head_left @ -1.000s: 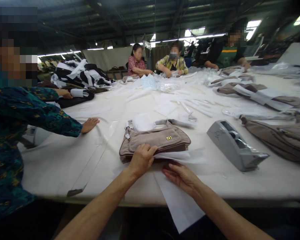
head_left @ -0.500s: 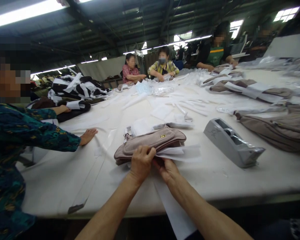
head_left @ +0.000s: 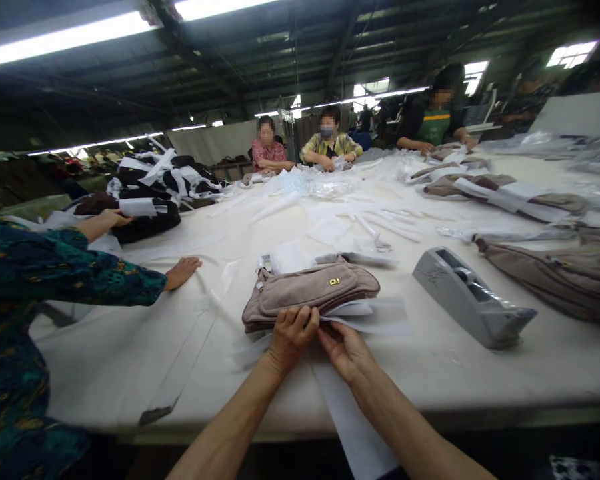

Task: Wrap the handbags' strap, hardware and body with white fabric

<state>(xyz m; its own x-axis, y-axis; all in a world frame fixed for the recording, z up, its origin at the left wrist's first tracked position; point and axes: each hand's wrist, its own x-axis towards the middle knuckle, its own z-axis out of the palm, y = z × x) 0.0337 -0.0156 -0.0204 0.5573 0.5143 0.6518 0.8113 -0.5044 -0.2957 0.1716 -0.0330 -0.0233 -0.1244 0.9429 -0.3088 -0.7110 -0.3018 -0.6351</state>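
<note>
A taupe fabric bag (head_left: 300, 290) with a small gold-coloured clasp lies in front of me, with white paper sticking out at its right. My left hand (head_left: 294, 335) is closed on the bag's near edge, its knuckles upward. Close beside it, my right hand (head_left: 347, 347) has thumb and fingers pinched at a white paper strip (head_left: 347, 417) by that same edge. The strip runs beneath my right wrist and hangs over the table's front edge. My fingertips partly hide where paper and bag meet.
A grey tape dispenser (head_left: 473, 300) stands to the right, near more taupe bags (head_left: 555, 270). At left, a co-worker's hand (head_left: 183, 272) rests on the white table (head_left: 115, 380); dark wrapped bags (head_left: 150, 220) are piled behind. Paper strips and plastic litter the middle. Several people sit opposite.
The view has shifted slightly, so the bag and table appear a little further right. My hands keep nearly the same grip. The co-worker at left has leaned mostly out of view.
</note>
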